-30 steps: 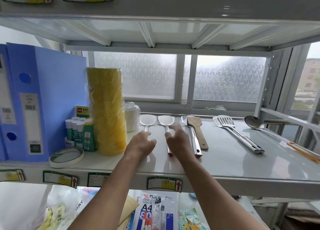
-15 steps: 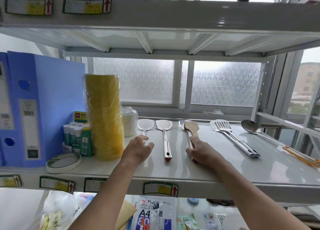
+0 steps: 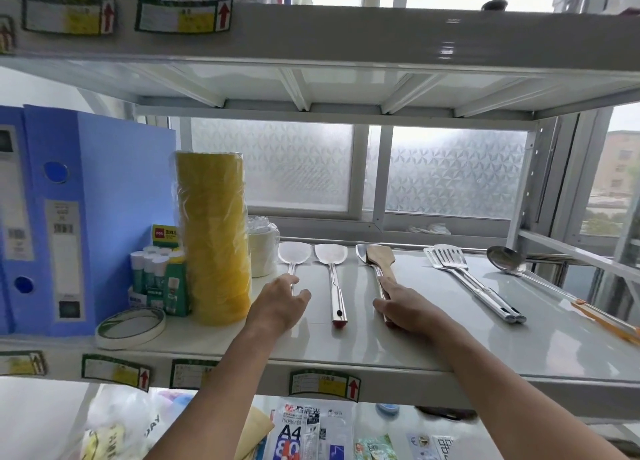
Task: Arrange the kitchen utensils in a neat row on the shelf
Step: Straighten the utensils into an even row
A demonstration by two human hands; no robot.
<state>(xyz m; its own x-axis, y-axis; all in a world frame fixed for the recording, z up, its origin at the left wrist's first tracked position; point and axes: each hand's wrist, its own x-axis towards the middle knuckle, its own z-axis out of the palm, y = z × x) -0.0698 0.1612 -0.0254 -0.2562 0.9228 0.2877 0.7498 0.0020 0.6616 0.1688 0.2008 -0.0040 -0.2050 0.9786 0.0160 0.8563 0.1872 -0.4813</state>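
Observation:
Several utensils lie on the white shelf (image 3: 450, 352), handles toward me. From the left: a steel spatula (image 3: 295, 257), a second steel spatula (image 3: 331, 257) with a red-tipped handle, then a wooden spatula (image 3: 381, 258) lying partly over a third steel spatula (image 3: 360, 251). Further right are two slotted turners (image 3: 450, 259) side by side at an angle, and a ladle (image 3: 505, 259) at the far right. My left hand (image 3: 277, 305) is curled over the first spatula's handle. My right hand (image 3: 405, 309) covers the handles of the wooden spatula and the steel one under it.
Blue binders (image 3: 104, 217), glue sticks (image 3: 156, 272), a tall stack of yellow tape rolls (image 3: 214, 237), a white roll (image 3: 263, 251) and a flat tape ring (image 3: 131, 326) fill the shelf's left end. The upper shelf (image 3: 346, 33) hangs close overhead. A frosted window is behind.
My right hand left the second steel spatula and moved right onto the wooden spatula's handle. My left hand stayed on the leftmost spatula's handle.

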